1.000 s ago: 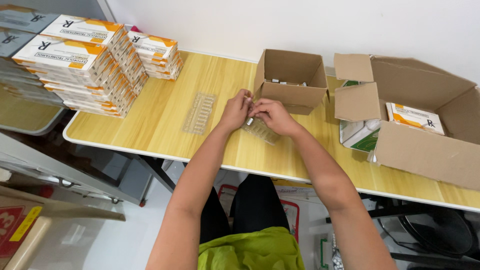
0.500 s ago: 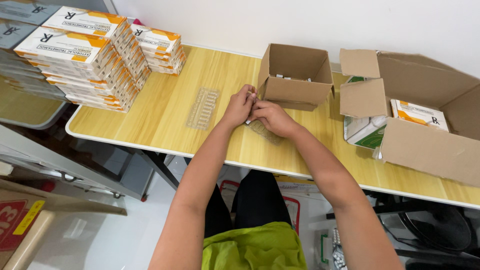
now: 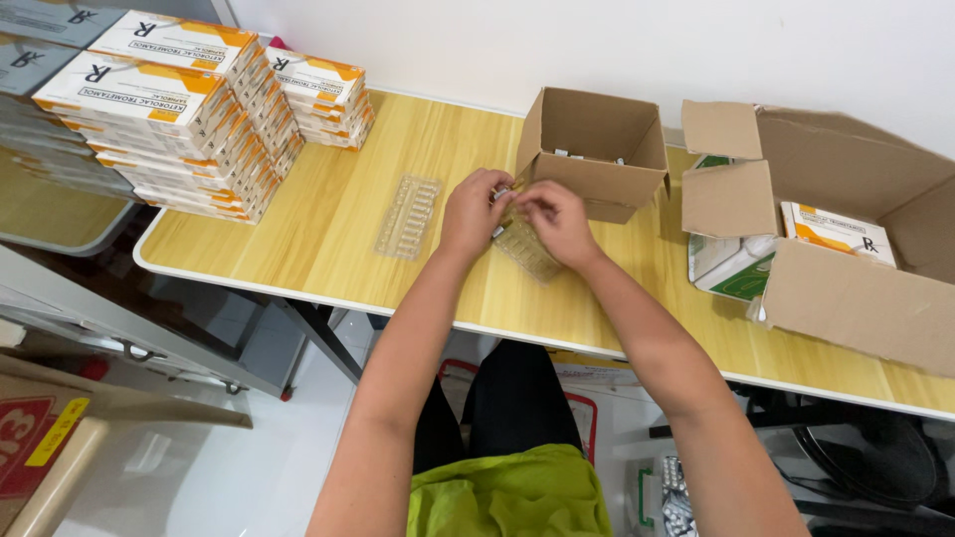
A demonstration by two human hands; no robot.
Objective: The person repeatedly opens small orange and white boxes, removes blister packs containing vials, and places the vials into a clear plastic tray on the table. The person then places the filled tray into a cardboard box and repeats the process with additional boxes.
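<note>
Mostly central: left hand (image 3: 470,211) and right hand (image 3: 552,221) meet over bench (image 3: 328,234), fingertips pinching small item at near end of clear ampoule tray (image 3: 527,249). Tray's long axis runs from both grips diagonally toward person's right. Empty tray (image 3: 408,217) left of left grip; small open carton (image 3: 595,151) just beyond.

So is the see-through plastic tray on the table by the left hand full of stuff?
No, the clear tray lies empty on the wooden table, beside the left hand.
</note>
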